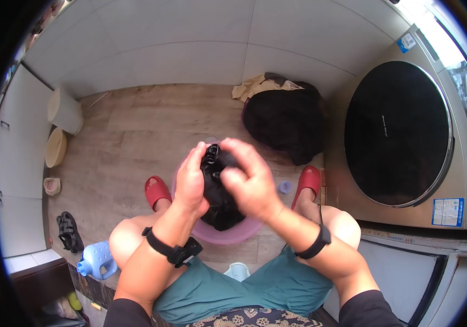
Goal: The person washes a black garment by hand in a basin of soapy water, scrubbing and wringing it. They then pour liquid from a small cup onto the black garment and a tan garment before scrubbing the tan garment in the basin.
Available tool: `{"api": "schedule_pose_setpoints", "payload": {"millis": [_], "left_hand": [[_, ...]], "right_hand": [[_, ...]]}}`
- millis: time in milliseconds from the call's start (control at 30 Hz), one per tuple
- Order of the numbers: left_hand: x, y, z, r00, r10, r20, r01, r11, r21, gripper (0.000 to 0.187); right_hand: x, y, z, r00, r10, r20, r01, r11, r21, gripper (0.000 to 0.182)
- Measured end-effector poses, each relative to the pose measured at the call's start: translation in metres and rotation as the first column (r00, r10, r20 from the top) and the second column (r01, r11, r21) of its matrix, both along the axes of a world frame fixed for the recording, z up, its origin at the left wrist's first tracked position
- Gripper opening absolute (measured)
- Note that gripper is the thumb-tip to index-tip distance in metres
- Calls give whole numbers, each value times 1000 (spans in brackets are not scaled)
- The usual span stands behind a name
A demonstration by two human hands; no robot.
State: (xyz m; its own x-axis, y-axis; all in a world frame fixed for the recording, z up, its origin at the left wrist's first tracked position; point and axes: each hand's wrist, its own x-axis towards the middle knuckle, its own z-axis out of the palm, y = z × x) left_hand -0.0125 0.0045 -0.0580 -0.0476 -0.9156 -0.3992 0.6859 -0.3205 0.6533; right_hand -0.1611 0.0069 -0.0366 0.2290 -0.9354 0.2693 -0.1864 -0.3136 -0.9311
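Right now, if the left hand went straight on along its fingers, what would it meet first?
Probably the pale wall, since the left hand points away from the body; if it angles down, the floor instead. Depth is unclear.

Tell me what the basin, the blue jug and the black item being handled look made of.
The basin looks like smooth pink plastic: even color, rounded rim. The blue jug seems satiny molded plastic, its handle formed with the body. The black item is probably cloth, by its folds; shiny patches suggest wetness or gloss.
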Motion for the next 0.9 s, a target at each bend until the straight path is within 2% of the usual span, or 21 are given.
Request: {"api": "schedule_pose_setpoints", "payload": {"millis": [33,67,133,167,200,233,267,333,367,467,533,567,600,633,667,700,733,767,800,867,900], "left_hand": [[-3,-1,7,999,54,-9,-54,998,45,32],[19,-10,-40,979,-72,-193,62,996,-58,32],[2,1,-30,985,29,-168,-3,988,155,32],[-11,14,-26,995,95,6,-95,995,-43,32],[-18,16,-10,987,62,-149,-62,998,8,31],[-29,16,5,997,81,-4,-81,996,42,31],[-39,16,15,985,93,143,-105,992,75,30],[-41,18,11,1000,9,4,-9,997,78,35],[-41,18,16,1000,9,15,-10,997,77,36],[-33,7,6,996,73,53,-72,997,-22,41],[-17,0,22,994,39,101,-42,999,23,40],[0,-7,-18,976,-99,-193,83,993,-89,38],[13,-11,-56,855,-257,-450,168,959,-229,37],[-3,-3,-48,960,-39,-276,23,998,-63,32],[-31,9,-1,983,47,178,-52,998,27,30],[-44,16,18,993,56,101,-65,994,91,30],[-50,19,26,997,69,24,-72,985,156,29],[-49,14,24,999,24,-29,-21,993,116,31],[-45,8,23,1000,3,16,-4,996,88,32],[-30,2,22,994,-25,103,21,999,39,32],[-21,0,9,1000,-12,-24,12,1000,-7,34]], "right_hand": [[13,17,-3,994,20,-103,-32,993,-115,49],[21,28,-5,978,27,-207,-74,972,-225,53],[22,26,-19,986,18,-166,-60,966,-250,56],[21,25,-23,989,13,-149,-52,964,-262,58],[23,19,-20,994,-71,-87,49,971,-235,48],[23,12,-14,996,-90,19,89,995,34,42],[21,2,-6,984,-136,115,95,948,304,36],[10,-19,-13,937,-217,274,-34,725,688,30],[9,-20,-13,894,-248,373,-116,676,728,31],[15,-10,-6,917,-273,292,49,801,596,35],[22,12,-7,999,-34,11,32,986,164,50],[28,25,-7,997,-32,-72,37,996,77,48],[33,33,-7,988,-37,-153,36,999,-9,48],[32,22,-19,991,-87,-105,85,996,-24,44],[25,7,-15,996,-88,27,84,988,133,38],[11,-14,-10,981,-96,170,13,900,435,35],[3,-27,-7,942,-148,301,-104,726,680,34],[3,-24,-6,918,-202,342,-72,763,642,35],[6,-21,-6,950,-209,231,37,811,584,36],[20,7,1,975,-155,157,98,942,320,39],[31,21,-12,986,-159,-41,159,987,11,43]]}}
